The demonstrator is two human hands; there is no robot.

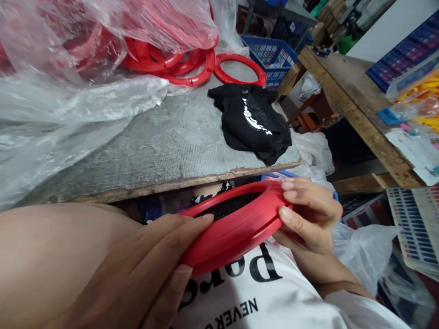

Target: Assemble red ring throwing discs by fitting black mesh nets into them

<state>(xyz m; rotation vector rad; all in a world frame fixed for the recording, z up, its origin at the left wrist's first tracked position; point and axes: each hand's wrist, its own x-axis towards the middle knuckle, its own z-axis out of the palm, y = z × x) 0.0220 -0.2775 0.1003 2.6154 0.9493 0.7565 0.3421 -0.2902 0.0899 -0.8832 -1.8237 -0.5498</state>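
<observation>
A red plastic ring [236, 226] with a groove along its outer edge is held up in front of my white shirt, tilted, just off the near edge of the table. Dark speckled material shows through its opening. My left hand [151, 265] grips the near left side, fingers on top and thumb below. My right hand [308, 210] pinches the right end between thumb and fingers. On the table lies a crumpled black cloth [250, 119] with white print, and a loose red ring [240, 69] just behind it.
Clear plastic bags [113, 27] of several red rings [192, 68] cover the back left of the grey table [154, 141]. A blue crate [270, 50] stands beyond it. A wooden bench [356, 109] with yellow parts [425, 91] is at right.
</observation>
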